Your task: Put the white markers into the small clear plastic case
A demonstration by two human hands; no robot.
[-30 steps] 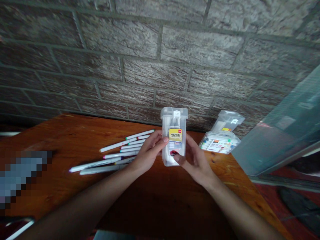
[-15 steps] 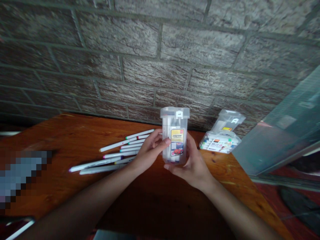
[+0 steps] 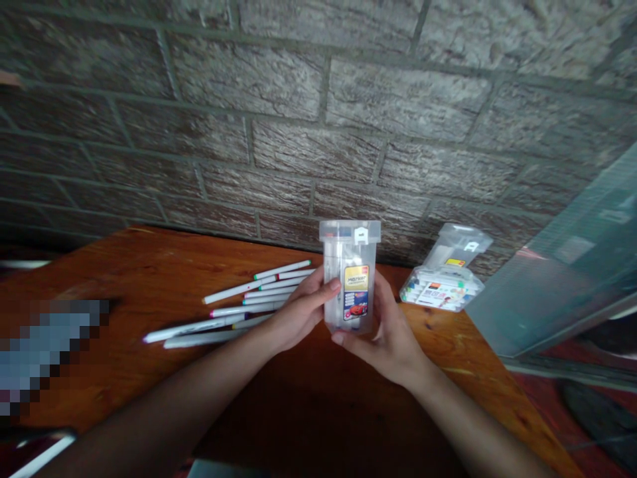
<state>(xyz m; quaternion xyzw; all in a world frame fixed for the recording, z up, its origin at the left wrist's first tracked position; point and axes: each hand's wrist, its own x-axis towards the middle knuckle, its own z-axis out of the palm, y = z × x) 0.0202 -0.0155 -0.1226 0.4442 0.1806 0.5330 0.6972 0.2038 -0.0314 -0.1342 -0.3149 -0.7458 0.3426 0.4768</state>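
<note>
Both my hands hold a clear plastic marker case [image 3: 334, 265] upright above the table, its lid on top and a yellow and blue "Marker" label facing me. My left hand [image 3: 303, 309] grips its left side, thumb pressed on the front. Around the right side and lower edge wraps my right hand [image 3: 385, 332], with the thumb near the bottom. Some pale shapes show through the cloudy wall, but I cannot make out how many. Several white markers [image 3: 226, 311] with coloured ends lie loosely on the table left of the case, partly hidden behind my left hand.
On the wooden table [image 3: 149, 272], near the back right, a second clear case [image 3: 455, 245] stands behind a flat clear box of pens [image 3: 440, 292]. A brick wall [image 3: 279, 143] borders the back. A glass panel [image 3: 562, 265] rises at right; a pixelated patch covers the left.
The case in my hands has tilted slightly, so more of its lid and label faces me. The whole view has shifted a little. Both hands keep their hold.
</note>
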